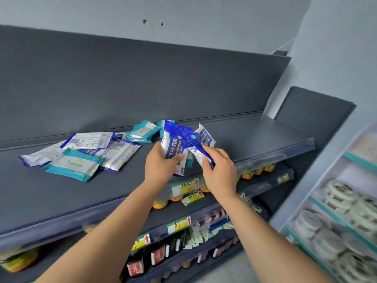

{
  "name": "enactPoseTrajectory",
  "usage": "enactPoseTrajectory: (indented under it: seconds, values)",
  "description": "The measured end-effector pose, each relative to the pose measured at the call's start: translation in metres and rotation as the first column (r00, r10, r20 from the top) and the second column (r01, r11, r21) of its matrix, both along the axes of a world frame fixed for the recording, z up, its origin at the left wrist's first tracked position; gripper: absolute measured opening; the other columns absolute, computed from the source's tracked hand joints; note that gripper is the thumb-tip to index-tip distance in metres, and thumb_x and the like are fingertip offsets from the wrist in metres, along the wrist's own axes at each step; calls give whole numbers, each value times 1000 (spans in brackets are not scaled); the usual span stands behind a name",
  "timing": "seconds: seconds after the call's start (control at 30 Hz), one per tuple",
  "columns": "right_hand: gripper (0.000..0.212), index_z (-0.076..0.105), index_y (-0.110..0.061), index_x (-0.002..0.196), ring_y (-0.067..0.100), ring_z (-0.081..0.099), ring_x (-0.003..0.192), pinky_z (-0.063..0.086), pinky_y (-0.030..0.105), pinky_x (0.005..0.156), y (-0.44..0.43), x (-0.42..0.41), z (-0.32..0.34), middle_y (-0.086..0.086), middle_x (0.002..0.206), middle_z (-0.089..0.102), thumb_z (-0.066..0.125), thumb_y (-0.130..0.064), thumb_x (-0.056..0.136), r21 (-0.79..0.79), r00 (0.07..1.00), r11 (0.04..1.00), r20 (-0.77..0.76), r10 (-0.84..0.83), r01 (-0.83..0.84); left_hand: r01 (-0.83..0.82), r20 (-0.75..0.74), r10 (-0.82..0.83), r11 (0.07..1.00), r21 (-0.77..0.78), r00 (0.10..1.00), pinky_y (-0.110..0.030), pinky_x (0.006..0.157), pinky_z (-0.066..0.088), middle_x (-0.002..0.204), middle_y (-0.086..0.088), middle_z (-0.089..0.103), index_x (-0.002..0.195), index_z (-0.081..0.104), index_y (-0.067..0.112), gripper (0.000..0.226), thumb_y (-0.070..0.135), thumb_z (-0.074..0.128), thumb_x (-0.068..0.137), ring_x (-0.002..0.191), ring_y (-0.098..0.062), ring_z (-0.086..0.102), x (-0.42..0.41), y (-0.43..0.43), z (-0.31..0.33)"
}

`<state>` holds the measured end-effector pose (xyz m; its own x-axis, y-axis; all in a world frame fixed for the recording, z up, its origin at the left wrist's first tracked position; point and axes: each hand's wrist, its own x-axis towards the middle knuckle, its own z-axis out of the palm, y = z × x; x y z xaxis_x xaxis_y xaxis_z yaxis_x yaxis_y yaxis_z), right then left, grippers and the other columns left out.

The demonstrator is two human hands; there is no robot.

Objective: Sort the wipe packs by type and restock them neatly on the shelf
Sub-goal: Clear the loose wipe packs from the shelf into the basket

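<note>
**Sorting blue from teal on the top shelf**

Grips a blue pack (173,148) in the left hand (161,163), fingers curled round its lower half and thumb across the front. Pinches a second blue pack (205,139) in the right hand (220,170), fingers closed on its lower edge. Holds both just above the shelf (255,135), near the front lip, at about 3 o'clock from the loose pile.

Probably early in the sort, judging by the mix. Several blue-edged packs (89,139) lying overlapped at 9 o'clock of the hands, one teal pack (73,164) resting on them at the front, more teal packs (142,131) at 11 o'clock by the back wall.

To do this step well:
- Square the two held packs edge to edge, fronts the same way, before setting them down.
- Keep the grip on the sealed borders, not the soft middle, to avoid creasing.
- Choose one zone for blue and another for teal, then stack flat with labels forward.
- Watch for a possible teal edge tucked behind the left-hand pack; cannot tell whether held along with it.

Readable on the left-hand pack: "75%", the characters "酒精", and "Wipes". Print on the teal front too blurred to read. Lower down, at 6 o'clock of the hands, yellow-green price tags (183,187) with red arrows, figures too small to make out.
</note>
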<state>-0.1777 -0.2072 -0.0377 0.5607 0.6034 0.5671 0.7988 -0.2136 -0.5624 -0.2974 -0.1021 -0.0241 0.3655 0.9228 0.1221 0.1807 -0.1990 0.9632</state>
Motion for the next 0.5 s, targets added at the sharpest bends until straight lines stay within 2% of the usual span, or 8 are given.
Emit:
enactPoseTrajectory:
  seconds: [0.17, 0.3, 0.4, 0.5]
  values:
    - [36, 63, -21, 126, 17, 62, 102, 48, 29, 78, -77, 22, -3, -4, 120, 62, 58, -15, 91, 0, 990, 990, -4, -141, 141, 165, 26, -165, 986, -11, 986, -47, 77, 57, 92, 5, 68, 97, 54, 20, 30, 25, 78, 79, 81, -16, 69, 37, -62, -3]
    - [36, 64, -21, 124, 19, 63, 100, 47, 27, 78, -152, 39, -7, -2, 119, 63, 60, -15, 89, -7, 964, 964, 1, -267, 267, 286, 17, -286, 958, -31, 958, -48, 79, 56, 92, 4, 69, 93, 53, 24, 31, 26, 80, 76, 83, -18, 68, 69, -122, -9]
    - [37, 65, -19, 124, 23, 63, 100, 49, 32, 81, -215, 50, -12, 1, 117, 64, 61, -13, 88, -20, 936, 936, -2, -351, 351, 379, 29, -378, 925, -40, 925, -49, 77, 57, 92, 3, 70, 94, 55, 25, 33, 28, 81, 74, 82, -19, 69, 91, -177, -15]
    - [37, 66, -21, 123, 23, 63, 97, 52, 36, 76, -285, 55, -17, 0, 115, 65, 61, -14, 86, -30, 908, 908, 2, -418, 418, 460, 33, -459, 886, -63, 888, -49, 77, 56, 91, 0, 71, 96, 58, 21, 33, 24, 81, 73, 80, -21, 69, 108, -239, -22]
